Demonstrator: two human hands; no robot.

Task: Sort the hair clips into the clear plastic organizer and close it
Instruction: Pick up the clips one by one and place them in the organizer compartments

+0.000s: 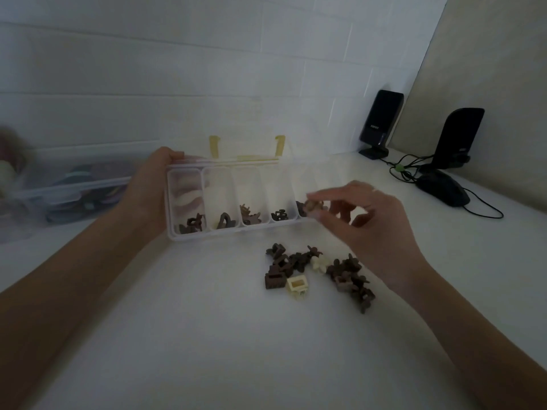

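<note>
Blurring right hand [364, 220] hides fifth compartment clip [313, 206].

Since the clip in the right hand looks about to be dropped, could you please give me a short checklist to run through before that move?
1. Organizer lid open: ok.
2. Left hand steadying the organizer's left end: ok.
3. Right hand pinching a brown clip: ok.
4. Clip above the rightmost compartment: ok, roughly over its near end.
5. Clip matches the ones already in that compartment: cannot tell, blurred.
6. Pile of loose clips on the table finished: not ok, many remain.
</note>
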